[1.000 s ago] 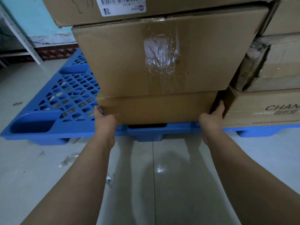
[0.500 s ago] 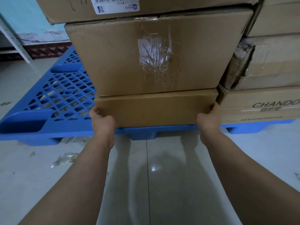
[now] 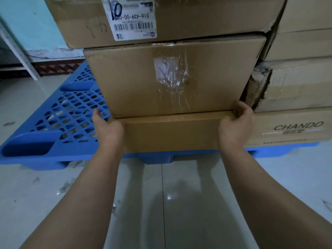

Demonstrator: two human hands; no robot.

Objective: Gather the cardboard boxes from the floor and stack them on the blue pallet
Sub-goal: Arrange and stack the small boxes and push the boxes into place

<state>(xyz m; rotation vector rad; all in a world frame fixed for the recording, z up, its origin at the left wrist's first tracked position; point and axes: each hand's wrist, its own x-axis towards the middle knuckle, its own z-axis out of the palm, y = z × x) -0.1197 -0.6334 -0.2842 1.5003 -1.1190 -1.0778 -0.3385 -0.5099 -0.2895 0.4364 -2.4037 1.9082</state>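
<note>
Starting far left: the blue pallet (image 3: 59,123) has a good stretch of its open lattice bare across the left of the frame, so there's room for more.

The left hand (image 3: 107,129) is flat up against the left end of the flat box (image 3: 170,133) at the bottom of the middle stack. The thumb sticks up, and the rest goes round the corner out of sight, so I can't tell how hard it's actually holding.

That flat box sits right at the pallet's front edge, centre of the frame. It's plain brown, low and wide, and looks undamaged. On top of it is a taped box (image 3: 143,83) with crinkly clear tape down its face, and above that a labelled box (image 3: 197,17) with an upside-down barcode sticker.

The right hand (image 3: 235,126) has its fingers (image 3: 240,110) curled over the flat box's top right corner, right at the seam with the taped box.

Just beside it on the right is a CHANDO box (image 3: 294,133), with a crushed box (image 3: 296,83) on top.

My read: this is the squaring-up bit, with the stack already down on the pallet. With two boxes weighing on it, I'd guess an even push from both ends, so nothing above skews.
</note>
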